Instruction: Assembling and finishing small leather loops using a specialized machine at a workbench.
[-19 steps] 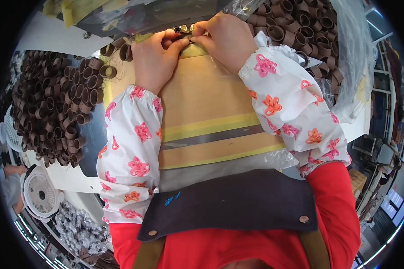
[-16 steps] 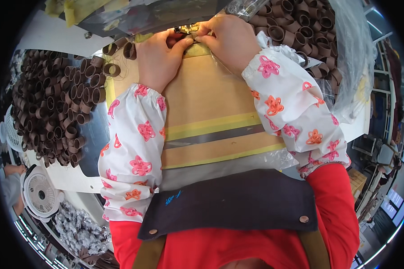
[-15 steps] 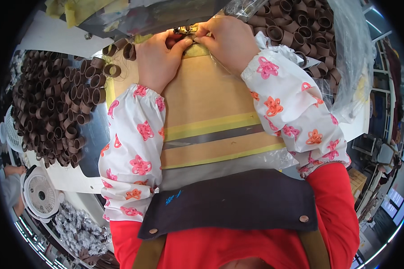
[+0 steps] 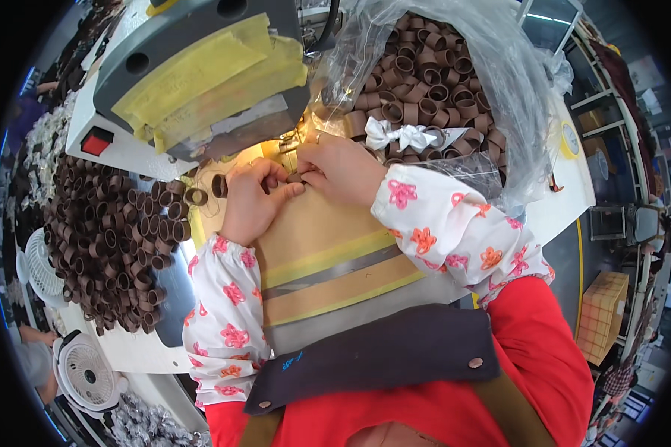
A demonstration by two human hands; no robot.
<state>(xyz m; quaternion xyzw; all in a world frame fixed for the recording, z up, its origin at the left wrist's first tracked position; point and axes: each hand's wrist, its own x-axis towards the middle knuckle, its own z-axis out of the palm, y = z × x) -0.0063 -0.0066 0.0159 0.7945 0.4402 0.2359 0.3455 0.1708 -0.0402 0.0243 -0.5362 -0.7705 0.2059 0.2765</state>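
Under the lit needle area of a sewing machine, both of my hands are close together. My left hand is closed, its thumb and fingers pinching the edge of a small brown piece. On the other side, my right hand has its fingers curled and pressed onto the same piece. Most of that piece is hidden by my fingers, so its full shape does not show. Beneath my hands lies a tan work surface with yellow and grey strips across it.
A big heap of brown rings lies at the left. More brown rings sit in a clear plastic bag at the back right, with a white bow on them. A white fan stands at the lower left.
The view has shifted, so more of the machine head and the bagged rings shows. My hands stay together by the needle, with the right-hand fingers curled more tightly.
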